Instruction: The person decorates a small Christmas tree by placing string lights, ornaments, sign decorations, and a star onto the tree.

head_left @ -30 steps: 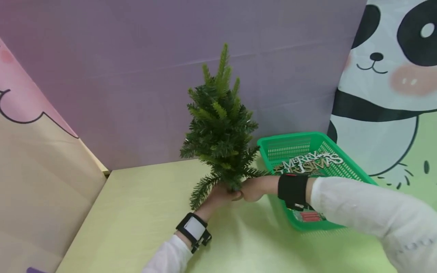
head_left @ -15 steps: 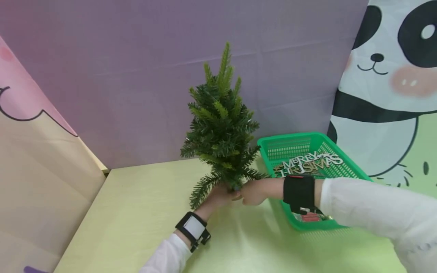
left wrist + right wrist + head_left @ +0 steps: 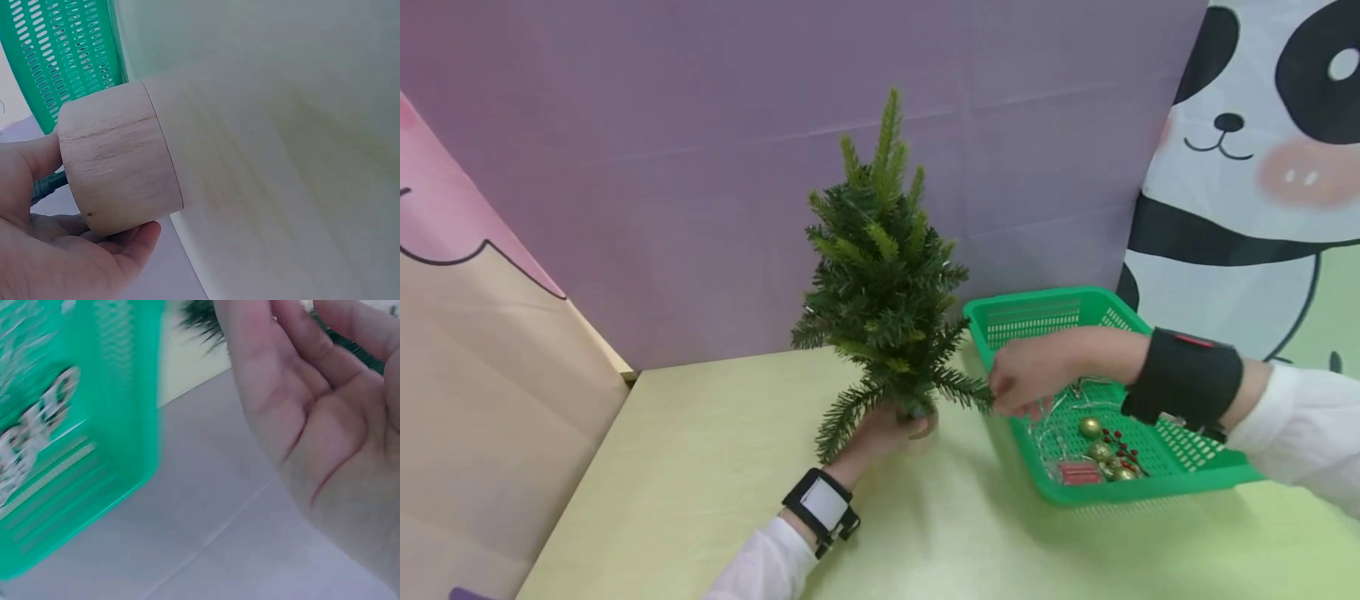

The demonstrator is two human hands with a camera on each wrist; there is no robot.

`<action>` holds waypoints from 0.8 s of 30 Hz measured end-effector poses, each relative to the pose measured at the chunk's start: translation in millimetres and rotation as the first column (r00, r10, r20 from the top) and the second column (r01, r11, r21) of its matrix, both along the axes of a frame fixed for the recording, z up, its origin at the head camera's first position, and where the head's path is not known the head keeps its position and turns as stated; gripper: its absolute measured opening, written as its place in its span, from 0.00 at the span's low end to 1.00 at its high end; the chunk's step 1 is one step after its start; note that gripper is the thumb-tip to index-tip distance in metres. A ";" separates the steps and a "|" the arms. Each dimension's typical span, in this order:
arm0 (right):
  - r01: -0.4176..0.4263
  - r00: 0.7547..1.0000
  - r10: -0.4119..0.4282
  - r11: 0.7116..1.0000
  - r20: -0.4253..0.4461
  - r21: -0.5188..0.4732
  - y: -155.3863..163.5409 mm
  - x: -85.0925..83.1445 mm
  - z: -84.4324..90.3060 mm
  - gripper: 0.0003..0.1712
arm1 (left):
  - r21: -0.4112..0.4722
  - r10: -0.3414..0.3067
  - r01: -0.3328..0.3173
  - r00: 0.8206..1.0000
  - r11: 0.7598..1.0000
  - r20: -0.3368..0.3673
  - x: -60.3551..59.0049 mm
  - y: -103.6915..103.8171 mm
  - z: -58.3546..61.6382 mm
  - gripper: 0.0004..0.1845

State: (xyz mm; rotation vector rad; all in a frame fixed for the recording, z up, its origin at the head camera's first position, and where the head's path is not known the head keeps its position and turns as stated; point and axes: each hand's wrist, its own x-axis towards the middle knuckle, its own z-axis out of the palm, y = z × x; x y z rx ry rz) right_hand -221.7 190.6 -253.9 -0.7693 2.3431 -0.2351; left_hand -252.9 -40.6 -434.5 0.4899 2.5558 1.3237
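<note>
- White long sleeves cover both arms
- The left hand (image 3: pixel 880 432) wears a black wrist strap bearing a white rectangular panel
- The right hand (image 3: pixel 1037 379) wears a broad black wristband with a small red mark

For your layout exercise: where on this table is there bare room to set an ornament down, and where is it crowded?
Bare tabletop lies left of the little tree, out to the side panel, and along the near edge in front of the green basket. It is crowded between tree and basket, where the left hand holds the wooden base and the right hand hovers.
</note>
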 end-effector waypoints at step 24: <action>0.062 0.990 -0.026 0.964 -0.141 0.257 73.6 -11.3 -110.7 0.59 | -0.043 -0.010 0.011 1.000 0.999 0.013 0.6 -1.6 1.5 0.16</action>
